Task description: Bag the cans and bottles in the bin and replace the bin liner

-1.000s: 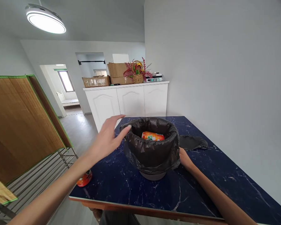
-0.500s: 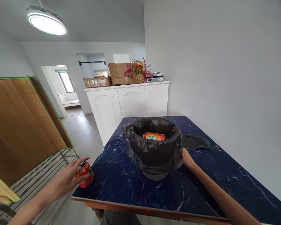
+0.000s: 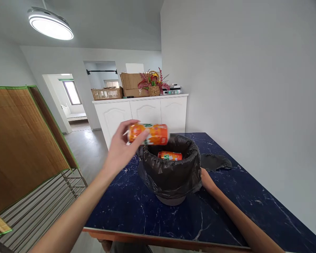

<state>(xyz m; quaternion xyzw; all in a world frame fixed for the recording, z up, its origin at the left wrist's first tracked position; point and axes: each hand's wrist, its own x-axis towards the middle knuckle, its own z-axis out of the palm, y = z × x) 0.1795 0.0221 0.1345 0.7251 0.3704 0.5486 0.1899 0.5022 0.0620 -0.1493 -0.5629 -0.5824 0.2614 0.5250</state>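
Observation:
An orange drink can (image 3: 154, 134) lies sideways in my left hand (image 3: 122, 146), thumb in front and fingers behind it. The hand holds it in the air above the left part of a trash bin (image 3: 171, 201). A black plastic bag (image 3: 171, 175) lines this bin and hangs over its rim. Inside the bag, a second orange can (image 3: 170, 155) rests on its side. My right hand (image 3: 205, 178) is against the bag at the bin's right side; its fingers are mostly hidden, so their grip cannot be made out.
The bin stands on a dark blue marbled table (image 3: 137, 214). A flat piece of black plastic (image 3: 216, 161) lies right of it. Behind are a white cabinet (image 3: 147, 114) with cardboard boxes (image 3: 107, 93) and a flower basket (image 3: 154, 90). A metal rack (image 3: 44, 196) stands left.
My left hand has taken the can from the table's front left corner and carried it up and right, over the bin. My right hand has stayed at the bin's side.

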